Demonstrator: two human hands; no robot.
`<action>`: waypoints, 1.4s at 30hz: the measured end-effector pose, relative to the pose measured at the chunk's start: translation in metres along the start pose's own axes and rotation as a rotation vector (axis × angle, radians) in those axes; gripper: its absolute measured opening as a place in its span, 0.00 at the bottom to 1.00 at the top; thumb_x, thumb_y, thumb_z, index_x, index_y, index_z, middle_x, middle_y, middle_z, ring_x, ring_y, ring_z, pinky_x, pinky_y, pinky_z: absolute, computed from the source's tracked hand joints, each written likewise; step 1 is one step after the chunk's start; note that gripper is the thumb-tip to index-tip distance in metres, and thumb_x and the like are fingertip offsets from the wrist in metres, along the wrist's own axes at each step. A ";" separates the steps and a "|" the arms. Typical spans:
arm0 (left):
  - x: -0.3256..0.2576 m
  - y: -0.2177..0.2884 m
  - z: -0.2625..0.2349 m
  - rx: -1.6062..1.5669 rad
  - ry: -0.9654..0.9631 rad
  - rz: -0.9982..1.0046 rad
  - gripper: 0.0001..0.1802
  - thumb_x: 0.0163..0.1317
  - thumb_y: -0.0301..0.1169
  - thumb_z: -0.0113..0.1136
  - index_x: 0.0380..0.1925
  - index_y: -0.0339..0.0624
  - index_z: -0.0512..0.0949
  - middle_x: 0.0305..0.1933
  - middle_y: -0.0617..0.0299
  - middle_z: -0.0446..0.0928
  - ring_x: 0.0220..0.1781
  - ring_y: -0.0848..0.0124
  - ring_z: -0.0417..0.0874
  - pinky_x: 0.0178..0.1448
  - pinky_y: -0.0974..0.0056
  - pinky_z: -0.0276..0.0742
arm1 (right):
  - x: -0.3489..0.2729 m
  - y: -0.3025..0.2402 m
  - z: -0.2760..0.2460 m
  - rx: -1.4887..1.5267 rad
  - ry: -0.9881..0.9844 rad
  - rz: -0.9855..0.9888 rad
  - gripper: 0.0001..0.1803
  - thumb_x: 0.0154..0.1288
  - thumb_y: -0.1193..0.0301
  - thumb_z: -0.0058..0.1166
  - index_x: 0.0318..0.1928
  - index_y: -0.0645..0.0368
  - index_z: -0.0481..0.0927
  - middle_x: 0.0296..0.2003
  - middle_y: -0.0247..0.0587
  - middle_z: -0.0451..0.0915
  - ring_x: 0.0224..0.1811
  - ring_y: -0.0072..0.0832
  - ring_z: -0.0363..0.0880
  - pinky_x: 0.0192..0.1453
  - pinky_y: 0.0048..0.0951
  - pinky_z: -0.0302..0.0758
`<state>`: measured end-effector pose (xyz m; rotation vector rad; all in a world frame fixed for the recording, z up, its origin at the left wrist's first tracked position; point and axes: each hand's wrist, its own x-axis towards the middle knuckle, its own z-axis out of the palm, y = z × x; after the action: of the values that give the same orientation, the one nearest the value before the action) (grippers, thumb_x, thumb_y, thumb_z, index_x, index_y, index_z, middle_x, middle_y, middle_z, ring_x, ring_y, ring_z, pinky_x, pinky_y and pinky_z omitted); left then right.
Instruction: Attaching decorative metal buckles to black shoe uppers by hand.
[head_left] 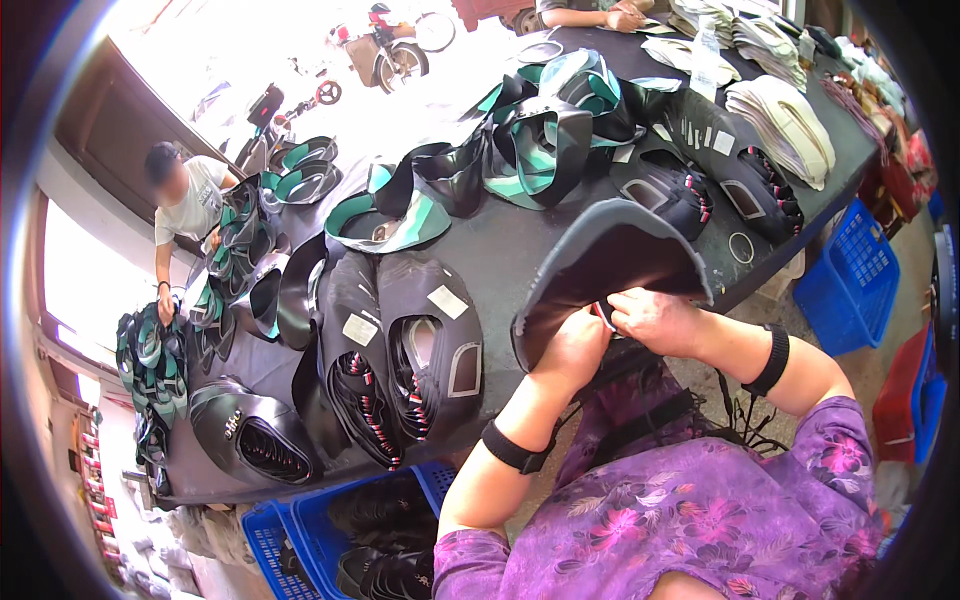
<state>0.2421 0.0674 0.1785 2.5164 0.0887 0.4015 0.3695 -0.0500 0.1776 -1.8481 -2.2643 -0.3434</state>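
Observation:
Both my hands grip one dark, curved shoe upper [615, 255] with a grey edge, raised at the table's near side. My left hand [572, 352] is closed on its lower edge. Beside it, my right hand [655, 318] pinches at the same edge, where a small red and white striped bit shows between the hands. The fingertips are partly hidden. Left of them on the table lie stacked black shoe uppers [465, 300] with striped loops and pale labels. More black uppers [690, 190] rest just beyond the piece I hold.
Green-lined black pieces [540, 150] stretch along the dark table [540, 235]. A stack of cream pieces [785, 125] sits at far right. Blue crates [850, 275] [440, 485] stand below the table. Another person [190, 205] handles pieces at left; a further person's hands [625, 15] show at the top.

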 end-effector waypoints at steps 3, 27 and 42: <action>-0.009 -0.001 -0.009 0.012 0.024 0.016 0.09 0.45 0.29 0.60 0.26 0.35 0.75 0.31 0.50 0.70 0.37 0.56 0.72 0.41 0.58 0.70 | -0.002 -0.001 0.005 0.067 0.085 -0.001 0.06 0.44 0.74 0.47 0.27 0.61 0.72 0.28 0.40 0.72 0.39 0.35 0.72 0.43 0.30 0.71; -0.011 -0.010 0.005 -0.063 0.197 -0.024 0.06 0.53 0.26 0.53 0.25 0.34 0.76 0.36 0.51 0.75 0.39 0.56 0.76 0.45 0.59 0.71 | 0.008 0.011 -0.015 0.356 0.008 0.118 0.08 0.54 0.67 0.51 0.30 0.58 0.74 0.24 0.45 0.76 0.30 0.40 0.76 0.34 0.36 0.71; -0.012 -0.015 0.006 -0.235 0.041 -0.078 0.10 0.53 0.25 0.56 0.36 0.32 0.75 0.43 0.52 0.72 0.46 0.58 0.73 0.49 0.63 0.70 | 0.005 0.009 -0.007 0.580 -0.155 0.297 0.09 0.63 0.71 0.42 0.38 0.61 0.74 0.36 0.46 0.76 0.38 0.39 0.75 0.40 0.33 0.69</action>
<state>0.2333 0.0746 0.1619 2.2667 0.1465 0.4066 0.3773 -0.0454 0.1861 -1.8769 -1.8507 0.4679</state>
